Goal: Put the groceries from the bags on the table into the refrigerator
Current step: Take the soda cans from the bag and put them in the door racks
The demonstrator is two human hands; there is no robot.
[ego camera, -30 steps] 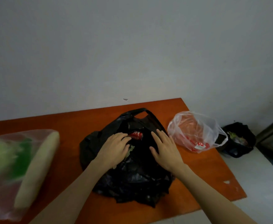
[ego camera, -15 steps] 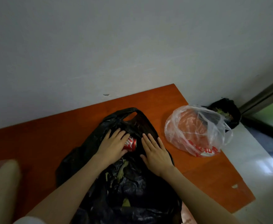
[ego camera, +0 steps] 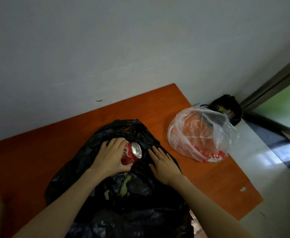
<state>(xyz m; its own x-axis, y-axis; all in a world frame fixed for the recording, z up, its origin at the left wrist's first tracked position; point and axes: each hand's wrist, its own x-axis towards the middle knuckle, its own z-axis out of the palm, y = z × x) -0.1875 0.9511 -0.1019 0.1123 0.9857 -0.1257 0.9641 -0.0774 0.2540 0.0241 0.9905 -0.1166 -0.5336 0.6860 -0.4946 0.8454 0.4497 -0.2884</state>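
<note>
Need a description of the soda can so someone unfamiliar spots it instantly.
Start at the orange table; the black bag lies in its middle. At the bag's mouth the left hand grips the can, lying on its side. It is the only red, silver-topped thing there.

The black bag [ego camera: 123,194] takes up the middle of the table [ego camera: 29,160], its crumpled folds rising around the can [ego camera: 132,152] and both hands. The left hand [ego camera: 110,157] wraps the can; the right hand [ego camera: 165,164] lies flat on the bag just beside it, closing that side. Above the can nothing blocks the way. Bare tabletop lies left of the bag, and a narrower strip behind it reaches the wall [ego camera: 123,48]. To the right, a gap separates the black bag from the clear bag [ego camera: 201,134], which sits near the table's right edge. A dark bin [ego camera: 226,110] stands on the floor past that corner.
</note>
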